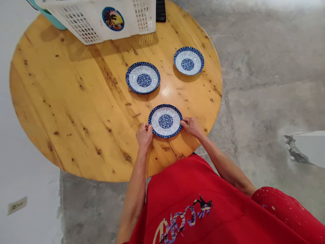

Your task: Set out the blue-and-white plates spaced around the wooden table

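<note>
A round varnished pine table [76,112] stands on grey concrete floor [266,84]; near its front edge, the left hand [144,135] and right hand [191,126] pinch opposite rims of a blue-and-white patterned ceramic plate [165,121], bare wood lying open leftward

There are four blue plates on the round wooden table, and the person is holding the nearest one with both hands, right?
Not quite: the head view shows three blue plates, not four. The near plate is held by the left hand and right hand; two more plates sit farther back on the round wooden table.
</note>
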Motion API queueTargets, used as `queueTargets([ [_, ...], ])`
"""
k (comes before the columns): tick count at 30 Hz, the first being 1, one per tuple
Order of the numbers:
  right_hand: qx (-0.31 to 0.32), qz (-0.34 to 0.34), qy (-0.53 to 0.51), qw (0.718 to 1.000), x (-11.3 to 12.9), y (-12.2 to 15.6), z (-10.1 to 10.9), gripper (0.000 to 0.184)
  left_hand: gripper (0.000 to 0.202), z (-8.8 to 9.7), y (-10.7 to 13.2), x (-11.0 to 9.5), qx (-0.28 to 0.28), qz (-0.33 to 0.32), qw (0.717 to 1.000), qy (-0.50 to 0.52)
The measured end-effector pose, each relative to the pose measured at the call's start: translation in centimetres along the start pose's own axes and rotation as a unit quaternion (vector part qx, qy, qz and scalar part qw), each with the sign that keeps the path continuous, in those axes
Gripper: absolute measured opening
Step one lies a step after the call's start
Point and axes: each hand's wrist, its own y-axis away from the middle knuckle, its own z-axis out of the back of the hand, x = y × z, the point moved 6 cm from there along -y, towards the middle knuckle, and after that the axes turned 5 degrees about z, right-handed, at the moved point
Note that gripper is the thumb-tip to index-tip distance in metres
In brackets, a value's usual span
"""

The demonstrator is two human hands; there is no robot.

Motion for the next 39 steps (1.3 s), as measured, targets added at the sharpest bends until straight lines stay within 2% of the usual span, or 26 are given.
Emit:
queueTargets([
  [4, 0.0, -0.016, -0.002, 1.0, 0.3, -0.2, -0.4, 0.032, 0.024, 0.2, -0.5, -0.4, -0.006, -0.01, 1.0, -0.011],
  [9, -0.004, 0.007, 0.01, 1.0, 0.4, -0.1, 0.0, 0.035, 0.026, 0.5, -0.4, -0.7, -0.003, -0.024, 1.0, -0.014],
  [13, -0.024, 0.014, 0.07, 0.997, 0.2, -0.4, 1.5, 0.043, 0.033, 1.1, -1.1, -0.2, 0.024, -0.022, 0.999, -0.003],
  [15, -0.056, 0.013, 0.098, 0.994, 0.5, -1.4, 2.8, 0.043, 0.036, 2.1, -2.5, -0.1, 0.008, -0.006, 1.0, 0.003],
  [19, -0.082, 0.027, 0.072, 0.994, 2.7, -5.8, 4.4, 0.039, 0.033, 4.8, -7.3, -1.4, -0.042, 0.017, 0.999, -0.001],
  [23, -0.054, 0.046, 0.023, 0.997, 5.7, -12.2, 3.8, 0.035, 0.032, 7.1, -12.9, -3.7, -0.067, 0.039, 0.996, -0.033],
  [26, -0.044, 0.05, 0.027, 0.997, 7.4, -16.8, 2.9, 0.033, 0.031, 8.0, -16.2, -5.1, -0.078, 0.062, 0.993, -0.055],
  [29, -0.049, 0.05, 0.047, 0.996, 8.4, -20.4, 2.1, 0.033, 0.029, 7.9, -18.2, -5.8, -0.076, 0.077, 0.992, -0.066],
  [33, -0.05, 0.055, 0.052, 0.996, 8.0, -22.0, 1.4, 0.036, 0.031, 7.7, -18.4, -5.2, -0.078, 0.066, 0.993, -0.057],
  [39, -0.039, 0.028, 0.036, 0.998, 5.5, -20.3, 1.3, 0.038, 0.029, 7.1, -16.5, -1.9, -0.074, 0.074, 0.994, -0.029],
])
